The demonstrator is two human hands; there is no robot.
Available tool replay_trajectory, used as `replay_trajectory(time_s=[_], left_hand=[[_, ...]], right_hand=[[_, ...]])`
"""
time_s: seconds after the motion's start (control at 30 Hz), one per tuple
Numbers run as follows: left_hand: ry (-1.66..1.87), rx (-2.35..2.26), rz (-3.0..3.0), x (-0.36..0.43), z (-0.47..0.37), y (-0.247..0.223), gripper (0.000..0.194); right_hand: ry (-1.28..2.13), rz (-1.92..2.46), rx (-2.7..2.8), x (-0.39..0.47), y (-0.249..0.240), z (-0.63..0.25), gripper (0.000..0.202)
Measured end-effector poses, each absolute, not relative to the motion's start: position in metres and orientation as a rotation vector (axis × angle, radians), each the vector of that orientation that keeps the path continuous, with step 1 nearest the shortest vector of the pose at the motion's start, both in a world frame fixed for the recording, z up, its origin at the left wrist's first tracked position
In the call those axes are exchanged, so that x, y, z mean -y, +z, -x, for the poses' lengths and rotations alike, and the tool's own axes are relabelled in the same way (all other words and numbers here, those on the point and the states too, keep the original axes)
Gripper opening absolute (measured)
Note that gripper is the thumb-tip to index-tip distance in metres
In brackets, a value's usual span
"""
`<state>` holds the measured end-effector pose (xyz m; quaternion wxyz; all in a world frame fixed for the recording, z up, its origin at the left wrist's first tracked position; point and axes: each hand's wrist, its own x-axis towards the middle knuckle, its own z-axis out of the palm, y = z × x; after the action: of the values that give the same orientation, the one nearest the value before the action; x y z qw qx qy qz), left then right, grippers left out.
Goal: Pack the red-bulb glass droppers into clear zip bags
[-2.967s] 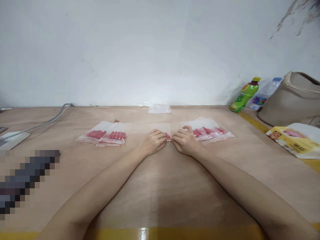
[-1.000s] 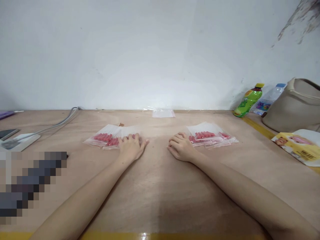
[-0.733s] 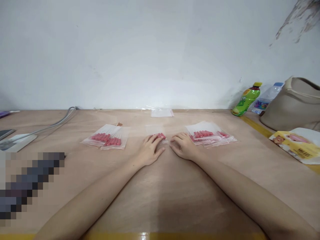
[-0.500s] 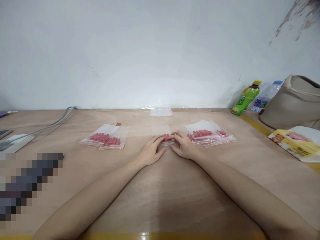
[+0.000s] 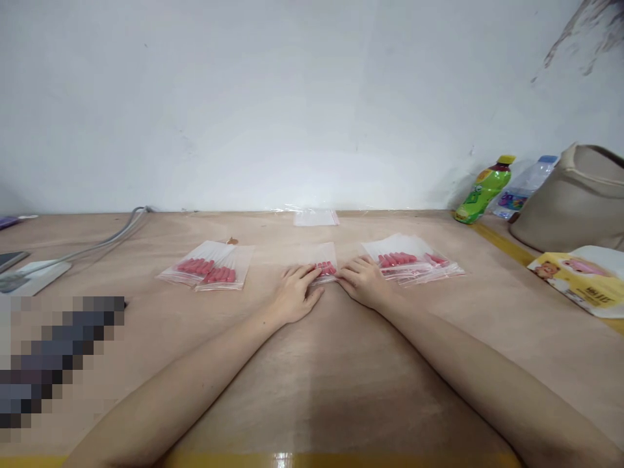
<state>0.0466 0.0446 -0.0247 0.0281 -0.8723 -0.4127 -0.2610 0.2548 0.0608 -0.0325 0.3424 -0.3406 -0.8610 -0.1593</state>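
A small clear zip-lock bag [image 5: 319,252] with several red-handled pieces inside lies flat between my hands. The fingers of my left hand [image 5: 296,291] rest flat on its lower left side, the thumb apart on the table. At the bag's lower right corner, my right hand [image 5: 363,279] has thumb and forefinger pressed together on the sealing edge. More filled zip-lock bags overlap at the left [image 5: 207,265], and another stack of filled bags [image 5: 404,260] lies just beyond my right hand.
By the wall lies a flat clear bag [image 5: 316,218]. A green-labelled bottle [image 5: 483,192], a clear bottle [image 5: 524,187], a beige bag [image 5: 570,198] and a yellow printed packet [image 5: 580,279] stand or lie right. A grey cable [image 5: 117,231] and a pixelated dark object [image 5: 58,357] are left.
My right hand has shifted right, off the bag's middle to its right corner, and its thumb and forefinger have closed together. More red pieces show. My left hand stays nearly still.
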Motion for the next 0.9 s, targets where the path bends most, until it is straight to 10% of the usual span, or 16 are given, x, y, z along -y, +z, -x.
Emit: replay_trajectory(time_s=[0.9], left_hand=[[-0.811, 0.779, 2.635, -0.074, -0.069, -0.025, 0.023]], right_hand=[[-0.401, 0.931, 2.232, -0.058, -0.03, -0.251, 0.015]])
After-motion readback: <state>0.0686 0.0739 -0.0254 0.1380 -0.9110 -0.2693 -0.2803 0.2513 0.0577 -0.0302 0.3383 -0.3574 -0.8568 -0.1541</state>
